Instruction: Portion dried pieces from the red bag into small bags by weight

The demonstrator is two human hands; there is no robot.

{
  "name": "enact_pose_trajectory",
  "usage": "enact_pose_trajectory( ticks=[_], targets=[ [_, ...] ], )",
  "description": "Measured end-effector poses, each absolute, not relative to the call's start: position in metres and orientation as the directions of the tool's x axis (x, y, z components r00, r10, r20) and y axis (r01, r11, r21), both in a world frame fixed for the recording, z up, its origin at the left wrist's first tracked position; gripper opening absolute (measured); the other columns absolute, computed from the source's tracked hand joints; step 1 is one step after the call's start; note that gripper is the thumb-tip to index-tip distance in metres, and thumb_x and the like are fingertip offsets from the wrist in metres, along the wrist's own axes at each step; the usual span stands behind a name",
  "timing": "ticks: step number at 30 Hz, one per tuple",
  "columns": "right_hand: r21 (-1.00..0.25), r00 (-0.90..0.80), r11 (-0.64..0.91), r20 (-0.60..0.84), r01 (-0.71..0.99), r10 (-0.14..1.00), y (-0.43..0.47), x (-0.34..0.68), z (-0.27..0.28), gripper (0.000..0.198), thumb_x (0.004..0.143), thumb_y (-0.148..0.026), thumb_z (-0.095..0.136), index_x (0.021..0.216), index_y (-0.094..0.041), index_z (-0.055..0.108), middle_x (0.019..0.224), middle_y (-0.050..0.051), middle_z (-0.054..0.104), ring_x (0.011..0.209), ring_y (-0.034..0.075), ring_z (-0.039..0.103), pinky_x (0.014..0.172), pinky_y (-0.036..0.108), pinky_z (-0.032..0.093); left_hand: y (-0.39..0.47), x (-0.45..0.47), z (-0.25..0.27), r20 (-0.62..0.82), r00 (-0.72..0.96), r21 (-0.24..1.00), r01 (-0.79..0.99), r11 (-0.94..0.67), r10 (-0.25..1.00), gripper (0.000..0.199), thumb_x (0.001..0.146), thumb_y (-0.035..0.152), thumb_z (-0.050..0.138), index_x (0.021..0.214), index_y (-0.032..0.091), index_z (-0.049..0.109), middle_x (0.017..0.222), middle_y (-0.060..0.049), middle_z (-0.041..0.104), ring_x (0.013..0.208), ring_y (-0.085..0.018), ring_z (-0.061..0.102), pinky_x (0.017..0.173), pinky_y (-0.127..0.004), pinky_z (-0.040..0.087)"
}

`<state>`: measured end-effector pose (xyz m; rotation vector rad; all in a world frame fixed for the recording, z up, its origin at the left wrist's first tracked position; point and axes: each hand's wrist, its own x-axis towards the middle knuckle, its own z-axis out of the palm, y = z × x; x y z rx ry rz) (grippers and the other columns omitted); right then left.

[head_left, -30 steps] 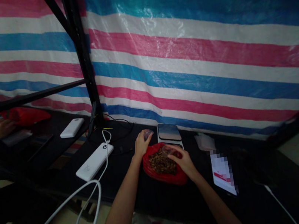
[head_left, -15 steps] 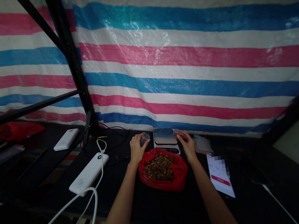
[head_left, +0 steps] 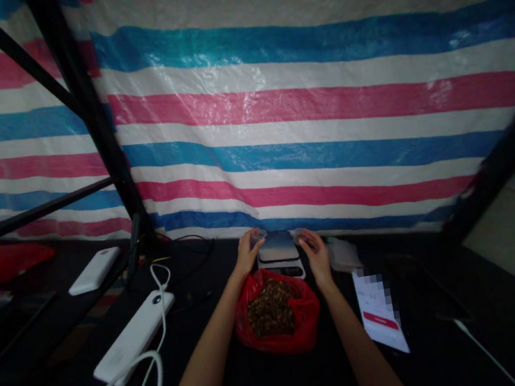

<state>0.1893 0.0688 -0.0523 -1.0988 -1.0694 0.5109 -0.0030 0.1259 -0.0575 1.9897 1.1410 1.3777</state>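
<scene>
One red bag (head_left: 309, 328) of brown pieces (head_left: 269, 307): stood mouth-up on the counter (head_left: 291, 385), between the scale (head_left: 278, 248) and the near edge, presumably for easy reach. One clear container (head_left: 259, 236): held by the left hand (head_left: 247, 252), fingers curled around its side, probably for steadiness. One thin clear piece (head_left: 299, 236): pinched between thumb and fingers of the right hand (head_left: 315, 253); its shape was too small to tell. Both clear items lay within the fingers, towards the far edge, flanking the scale.
</scene>
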Motion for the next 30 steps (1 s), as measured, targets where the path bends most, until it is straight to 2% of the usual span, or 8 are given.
enact_pose_trajectory(
  ticks=[3,6,10,13,19,22,26,30],
  targets=[
    [-0.881,0.409,0.4,0.471,0.251,0.781,0.076,0.19,-0.04,0.043,0.07,-0.039,0.055,0.107,-0.017,0.054,0.105,0.011,0.061,0.093,0.021,0.056,0.074,0.034,0.045,0.127,0.016,-0.056,0.506,0.243,0.75,0.35,-0.561,0.827,0.038,0.077,0.036,0.053,0.112,0.021,0.049,0.11,-0.004,0.056,0.104,-0.02,0.047,0.093,-0.035,0.032],
    [-0.822,0.341,0.4,0.542,0.405,0.768,0.083,0.19,-0.032,0.042,0.071,-0.039,0.055,0.108,-0.019,0.055,0.106,0.009,0.06,0.092,0.021,0.055,0.07,0.033,0.044,0.122,0.023,-0.054,0.511,0.263,0.726,0.376,-0.575,0.818,0.039,0.076,0.038,0.054,0.112,0.023,0.049,0.112,-0.003,0.054,0.106,-0.02,0.045,0.094,-0.035,0.03],
    [-0.67,0.169,0.429,0.635,0.606,0.754,0.086,0.188,-0.027,0.038,0.074,-0.037,0.054,0.108,-0.022,0.057,0.103,0.007,0.06,0.092,0.021,0.052,0.078,0.036,0.041,0.116,0.022,-0.054,0.529,0.261,0.702,0.4,-0.589,0.808,0.042,0.075,0.041,0.054,0.114,0.024,0.048,0.112,-0.003,0.054,0.104,-0.02,0.045,0.092,-0.034,0.032],
    [-0.56,0.031,0.446,0.646,0.698,0.763,0.085,0.187,-0.022,0.036,0.076,-0.034,0.053,0.111,-0.025,0.056,0.103,0.006,0.06,0.094,0.021,0.05,0.085,0.038,0.037,0.114,0.022,-0.054,0.533,0.261,0.69,0.416,-0.592,0.805,0.044,0.074,0.042,0.055,0.114,0.024,0.047,0.112,-0.003,0.055,0.104,-0.02,0.045,0.092,-0.035,0.032],
    [-0.366,-0.204,0.495,0.603,0.788,0.771,0.086,0.186,-0.004,0.035,0.079,-0.024,0.051,0.114,-0.026,0.053,0.105,0.004,0.057,0.097,0.019,0.049,0.087,0.036,0.038,0.114,0.025,-0.054,0.549,0.29,0.68,0.39,-0.621,0.784,0.044,0.075,0.04,0.055,0.114,0.022,0.046,0.113,-0.004,0.054,0.105,-0.02,0.046,0.092,-0.035,0.033],
    [-0.257,-0.355,0.549,0.536,0.796,0.766,0.085,0.184,0.009,0.036,0.08,-0.019,0.049,0.116,-0.025,0.051,0.107,0.005,0.055,0.096,0.017,0.052,0.085,0.032,0.04,0.116,0.025,-0.055,0.573,0.277,0.687,0.351,-0.636,0.771,0.043,0.076,0.039,0.054,0.113,0.02,0.047,0.111,-0.006,0.055,0.103,-0.02,0.047,0.09,-0.033,0.035],
    [-0.024,-0.512,0.576,0.429,0.817,0.744,0.083,0.179,0.027,0.037,0.08,-0.014,0.048,0.116,-0.023,0.05,0.107,0.006,0.055,0.094,0.017,0.053,0.081,0.03,0.041,0.114,0.023,-0.054,0.576,0.258,0.71,0.313,-0.631,0.776,0.04,0.076,0.04,0.053,0.11,0.019,0.048,0.107,-0.006,0.056,0.099,-0.02,0.049,0.089,-0.032,0.036],
    [0.223,-0.581,0.538,0.372,0.813,0.724,0.081,0.173,0.042,0.031,0.08,-0.011,0.047,0.109,-0.02,0.053,0.1,0.007,0.057,0.091,0.019,0.053,0.081,0.032,0.038,0.112,0.022,-0.052,0.569,0.253,0.722,0.302,-0.622,0.783,0.04,0.076,0.04,0.054,0.11,0.02,0.048,0.106,-0.005,0.056,0.099,-0.019,0.049,0.088,-0.033,0.037]
  ],
)
